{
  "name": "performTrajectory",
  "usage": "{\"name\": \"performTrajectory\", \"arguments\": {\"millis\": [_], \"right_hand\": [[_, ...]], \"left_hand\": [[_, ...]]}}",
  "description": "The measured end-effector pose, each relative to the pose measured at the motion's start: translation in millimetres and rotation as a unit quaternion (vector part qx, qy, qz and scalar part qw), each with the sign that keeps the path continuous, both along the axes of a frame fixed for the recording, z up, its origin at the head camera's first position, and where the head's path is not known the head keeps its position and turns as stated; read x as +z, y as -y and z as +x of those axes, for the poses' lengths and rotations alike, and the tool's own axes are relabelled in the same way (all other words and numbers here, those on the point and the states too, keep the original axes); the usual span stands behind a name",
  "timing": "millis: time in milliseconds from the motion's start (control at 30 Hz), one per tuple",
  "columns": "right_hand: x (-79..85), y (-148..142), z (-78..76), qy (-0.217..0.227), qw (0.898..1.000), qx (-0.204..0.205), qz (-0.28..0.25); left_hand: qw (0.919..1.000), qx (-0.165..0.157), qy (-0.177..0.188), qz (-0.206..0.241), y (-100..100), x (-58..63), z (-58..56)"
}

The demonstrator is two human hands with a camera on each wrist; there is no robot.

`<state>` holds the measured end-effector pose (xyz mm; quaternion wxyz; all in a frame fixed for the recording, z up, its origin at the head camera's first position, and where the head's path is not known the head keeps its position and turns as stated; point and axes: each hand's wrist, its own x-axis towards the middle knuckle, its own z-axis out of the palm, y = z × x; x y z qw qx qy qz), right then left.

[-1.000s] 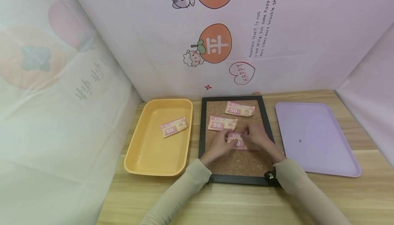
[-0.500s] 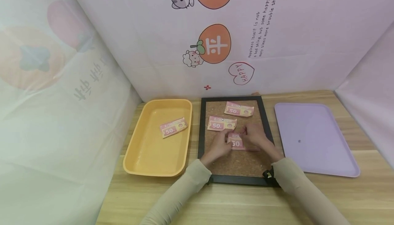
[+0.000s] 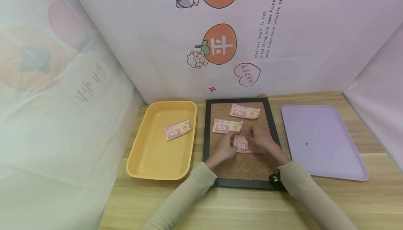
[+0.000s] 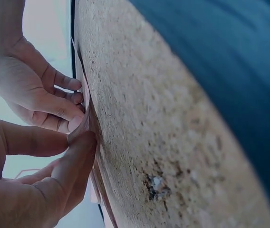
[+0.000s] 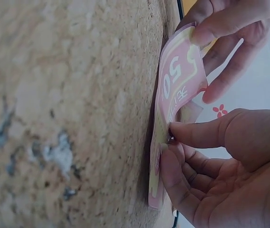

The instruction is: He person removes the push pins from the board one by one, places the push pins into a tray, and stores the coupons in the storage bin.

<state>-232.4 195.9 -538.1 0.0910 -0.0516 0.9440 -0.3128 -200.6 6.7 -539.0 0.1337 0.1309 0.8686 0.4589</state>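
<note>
- The left hand (image 3: pixel 223 149) has its grip pinching the left end of the pink coupon (image 3: pixel 241 146) between thumb and fingers, that end curling up off the cork.
- The right hand (image 3: pixel 261 137) pinches a small dark piece (image 5: pixel 171 138) at the coupon's upper edge, its thumb and forefinger nearly meeting; the fingertips hide most of it.
- This coupon lies over the middle of the cork board (image 3: pixel 239 169), its right part covered by the right hand.
- Just above the left hand is a second coupon (image 3: pixel 224 126), its lower right corner partly behind the fingers; a third coupon (image 3: pixel 245 111) lies farther up.
- Both sleeves reach over the near side of the black frame (image 3: pixel 245 183), with a dark wristband (image 3: pixel 275 177) across its right corner.
- Left of the board, a yellow tray (image 3: pixel 129 167) holds a fourth coupon (image 3: pixel 177 130), tilted.
- To the right, a purple tray (image 3: pixel 327 132) bears a small grey speck (image 3: pixel 306 144).
- All stand on a wooden worktop (image 3: pixel 226 209), backed by printed white cloth (image 3: pixel 151 30).
</note>
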Motion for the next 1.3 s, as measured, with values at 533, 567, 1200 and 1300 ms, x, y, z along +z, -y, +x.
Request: {"name": "performTrajectory", "arguments": {"millis": [533, 567, 1200, 1300], "right_hand": [[-2.1, -1.6, 1.4, -0.003, 1.000, 0.004, -0.018], [-2.5, -1.7, 1.2, -0.001, 1.000, 0.004, -0.018], [-1.2, -4.8, -1.9, 0.010, 1.000, 0.013, -0.017], [-0.5, -4.4, -2.6, 0.023, 1.000, 0.008, -0.019]], "left_hand": [[0.9999, 0.005, -0.008, -0.004, -1.5, -1.1, -1.0], [0.9999, 0.005, -0.009, -0.003, -1.7, -1.1, -0.8], [0.9996, -0.003, -0.020, 0.021, -2.2, 1.7, 0.7], [0.9994, -0.004, -0.021, 0.028, -2.0, 2.0, 1.0]]}}
